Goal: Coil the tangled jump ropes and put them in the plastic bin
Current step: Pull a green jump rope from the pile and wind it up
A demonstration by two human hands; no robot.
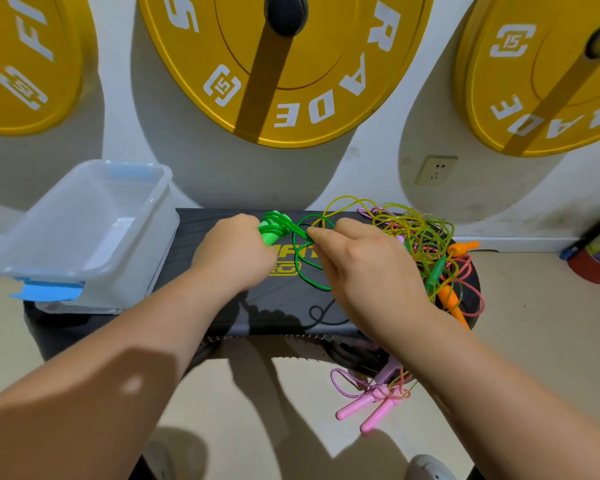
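Just glossy, looped green rope (273, 233)

Yellow weight plates (291, 109) from ten to two o'clock, wall socket (436, 169) at two, black bench (278, 303) centre, red object (593, 268) at three.

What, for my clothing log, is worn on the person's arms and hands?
Nothing shows: the left hand and right hand wear no gloves, watch or bracelets. The left forearm and right forearm are bare to the picture's edge, no sleeves in view.
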